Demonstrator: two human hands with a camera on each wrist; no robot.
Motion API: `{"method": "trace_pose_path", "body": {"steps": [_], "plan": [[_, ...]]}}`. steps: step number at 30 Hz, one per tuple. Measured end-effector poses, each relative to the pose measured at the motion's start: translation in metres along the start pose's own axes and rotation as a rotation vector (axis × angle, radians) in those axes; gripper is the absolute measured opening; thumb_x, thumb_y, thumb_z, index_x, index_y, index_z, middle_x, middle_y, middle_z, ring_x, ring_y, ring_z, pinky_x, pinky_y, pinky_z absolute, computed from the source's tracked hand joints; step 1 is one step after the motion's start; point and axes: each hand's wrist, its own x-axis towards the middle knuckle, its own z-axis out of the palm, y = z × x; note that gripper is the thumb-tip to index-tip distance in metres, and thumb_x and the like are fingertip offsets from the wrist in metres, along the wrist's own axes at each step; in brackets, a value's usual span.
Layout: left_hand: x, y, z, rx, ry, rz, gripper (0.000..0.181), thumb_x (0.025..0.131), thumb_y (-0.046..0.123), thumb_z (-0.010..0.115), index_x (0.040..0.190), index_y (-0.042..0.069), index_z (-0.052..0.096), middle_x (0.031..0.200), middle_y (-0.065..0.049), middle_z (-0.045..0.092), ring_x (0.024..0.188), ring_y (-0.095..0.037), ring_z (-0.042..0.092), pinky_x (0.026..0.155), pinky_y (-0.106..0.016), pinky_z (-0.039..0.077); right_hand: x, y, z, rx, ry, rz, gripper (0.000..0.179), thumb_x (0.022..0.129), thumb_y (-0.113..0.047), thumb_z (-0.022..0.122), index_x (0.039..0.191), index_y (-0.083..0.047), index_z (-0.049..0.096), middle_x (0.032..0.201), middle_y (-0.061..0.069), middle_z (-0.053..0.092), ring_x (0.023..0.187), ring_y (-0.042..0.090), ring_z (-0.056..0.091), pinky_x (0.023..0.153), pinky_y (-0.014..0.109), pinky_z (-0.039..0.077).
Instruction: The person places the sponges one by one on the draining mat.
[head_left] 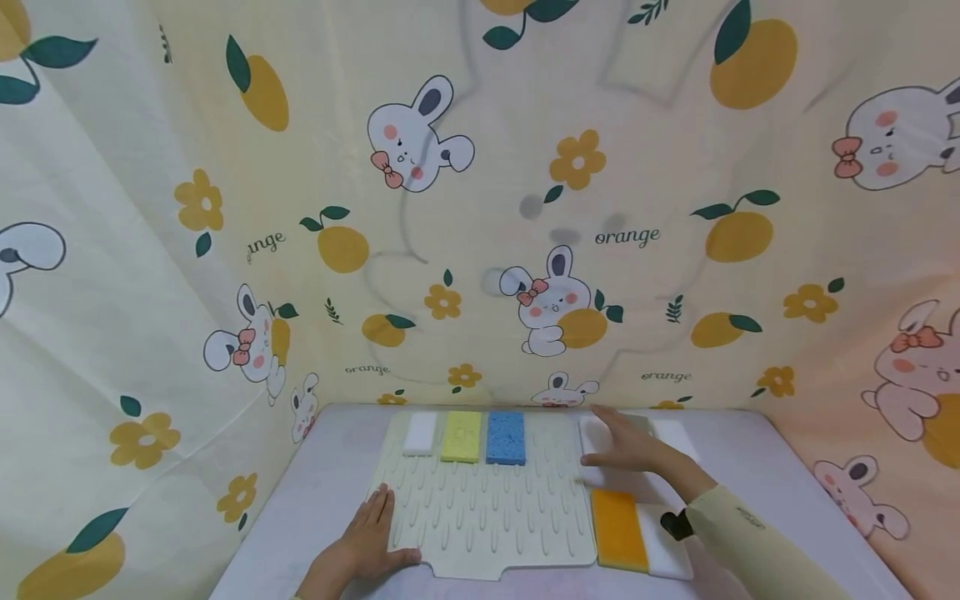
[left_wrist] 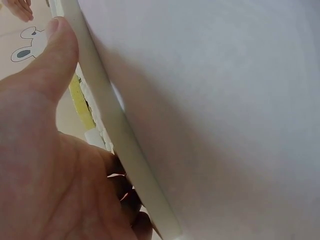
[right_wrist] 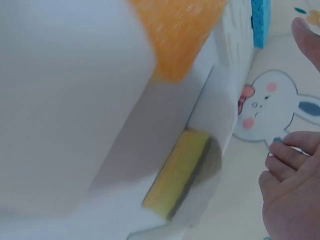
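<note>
A pale ridged draining board (head_left: pixel 487 533) lies flat, carrying a white block (head_left: pixel 420 434), a yellow sponge (head_left: pixel 461 437) and a blue sponge (head_left: pixel 506 438) along its far edge. My left hand (head_left: pixel 366 540) rests at the board's near left side, fingers straight, thumb toward its front edge. In the left wrist view, the thumb and fingers touch the board's rim (left_wrist: pixel 107 102). My right hand (head_left: pixel 630 443) reaches over a white piece (head_left: pixel 592 479) beside the board, thumb and fingers spread apart, holding nothing. A yellow sponge with a dark layer (right_wrist: pixel 180 170) shows below it in the right wrist view.
Right of the board lie an orange sponge (head_left: pixel 618 531) and a white block (head_left: pixel 660 546) side by side. Another white piece (head_left: pixel 675 436) sits behind my right forearm. A patterned cloth (head_left: pixel 480 250) encloses the white tabletop (head_left: pixel 315 475) at the back and sides.
</note>
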Motion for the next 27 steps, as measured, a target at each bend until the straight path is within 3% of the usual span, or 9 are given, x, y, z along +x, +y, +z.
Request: {"method": "trace_pose_path", "body": {"steps": [7,16,27], "plan": [[-0.001,-0.002,0.0,-0.027,-0.007,0.028,0.127,0.086,0.07,0.079,0.162,-0.015,0.024,0.172,-0.037,0.015,0.161,-0.051,0.014,0.131,-0.064,0.015,-0.011,0.022,-0.012,-0.017,0.017,0.032,0.119,0.085,-0.056,0.089,0.166,0.005,0.027,0.171,0.033,0.025,0.154,0.055,0.028,0.122,0.075,0.027],[-0.004,0.001,-0.002,-0.023,0.003,0.02,0.127,0.086,0.069,0.08,0.162,-0.016,0.024,0.172,-0.037,0.016,0.161,-0.051,0.014,0.131,-0.063,0.014,-0.026,0.045,-0.027,-0.012,0.027,0.061,0.121,0.086,-0.055,0.088,0.165,0.009,0.024,0.169,0.037,0.024,0.15,0.058,0.03,0.119,0.078,0.029],[0.01,-0.022,0.015,-0.071,0.035,0.071,0.137,0.08,0.083,0.073,0.161,-0.016,0.026,0.172,-0.037,0.017,0.161,-0.052,0.015,0.13,-0.066,0.015,-0.044,0.08,-0.044,-0.026,0.043,0.035,0.114,0.09,-0.047,0.087,0.16,0.017,0.024,0.162,0.046,0.026,0.144,0.064,0.033,0.113,0.081,0.034]]}}
